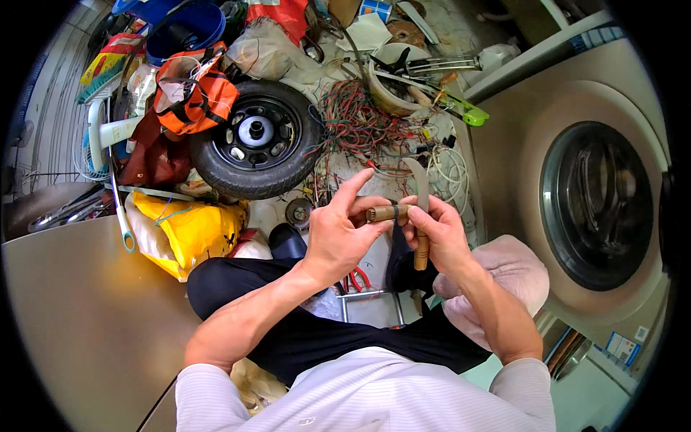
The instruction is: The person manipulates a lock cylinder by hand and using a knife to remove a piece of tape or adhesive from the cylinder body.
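My left hand (337, 234) pinches a short brown wooden cylinder (381, 214) between thumb and fingers, its index finger stretched out. The cylinder has a grooved end and a dark band. Close beside it, my right hand (443, 230) grips a curved knife (420, 180). Its grey blade points up and away from me, and the light wooden handle (421, 258) sticks out below my fingers. The cylinder's right end meets my right fingertips; whether it touches the knife I cannot tell. Both things are held up over my lap.
A wheel with tyre (284, 169), a heap of red and black wires (360, 119) and a bucket of tools (392, 101) lie ahead. A yellow bag (198, 230) is at left. On the right stands a front-loading washing machine (529, 187). Red-handled pliers (358, 279) lie between my legs.
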`<move>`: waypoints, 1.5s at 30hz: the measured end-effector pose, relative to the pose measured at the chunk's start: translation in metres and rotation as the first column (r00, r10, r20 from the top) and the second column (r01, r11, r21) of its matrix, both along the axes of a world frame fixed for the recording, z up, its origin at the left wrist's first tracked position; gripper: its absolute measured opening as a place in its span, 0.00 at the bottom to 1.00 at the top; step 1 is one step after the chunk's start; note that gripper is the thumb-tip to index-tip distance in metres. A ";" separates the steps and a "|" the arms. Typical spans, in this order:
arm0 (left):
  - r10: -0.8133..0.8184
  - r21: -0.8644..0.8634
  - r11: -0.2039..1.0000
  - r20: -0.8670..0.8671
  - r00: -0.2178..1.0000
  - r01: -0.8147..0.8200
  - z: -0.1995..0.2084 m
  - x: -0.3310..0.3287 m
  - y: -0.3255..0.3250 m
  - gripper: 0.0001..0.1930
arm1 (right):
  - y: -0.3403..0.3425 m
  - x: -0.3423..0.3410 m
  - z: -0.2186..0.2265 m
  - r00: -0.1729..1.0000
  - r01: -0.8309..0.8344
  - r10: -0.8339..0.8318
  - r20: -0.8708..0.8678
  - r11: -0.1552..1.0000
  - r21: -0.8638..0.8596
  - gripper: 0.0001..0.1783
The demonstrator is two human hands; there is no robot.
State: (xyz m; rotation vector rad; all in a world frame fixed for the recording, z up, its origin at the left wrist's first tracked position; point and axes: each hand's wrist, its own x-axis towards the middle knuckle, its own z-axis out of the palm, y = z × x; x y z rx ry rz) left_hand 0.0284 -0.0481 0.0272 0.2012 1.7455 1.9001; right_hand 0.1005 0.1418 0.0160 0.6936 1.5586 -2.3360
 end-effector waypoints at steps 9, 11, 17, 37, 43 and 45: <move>-0.080 -0.284 0.956 -0.490 0.868 -0.072 0.001 -0.003 -0.001 0.33 | -0.003 0.003 -0.008 0.994 -0.026 0.045 0.100 0.983 -0.184 0.13; -0.088 -0.296 0.952 -0.506 0.858 -0.077 0.001 -0.002 0.001 0.32 | -0.002 0.005 -0.011 0.994 -0.022 0.042 0.104 0.981 -0.192 0.13; -0.088 -0.294 0.951 -0.548 0.832 -0.093 0.000 -0.001 0.002 0.30 | -0.005 0.007 -0.009 0.990 -0.006 0.038 0.138 0.974 -0.226 0.13; -0.049 -0.009 0.999 0.095 0.994 0.050 -0.003 -0.007 0.004 0.19 | -0.001 0.007 0.005 0.990 0.072 -0.050 0.130 0.983 -0.171 0.12; -0.105 0.027 0.994 0.123 0.987 0.103 -0.010 -0.007 0.004 0.27 | 0.004 0.007 0.005 0.981 0.089 -0.038 0.189 0.959 -0.269 0.13; -0.098 0.113 0.990 0.129 0.987 0.084 -0.010 -0.006 0.004 0.29 | 0.004 0.007 0.007 0.982 0.082 -0.027 0.189 0.954 -0.288 0.14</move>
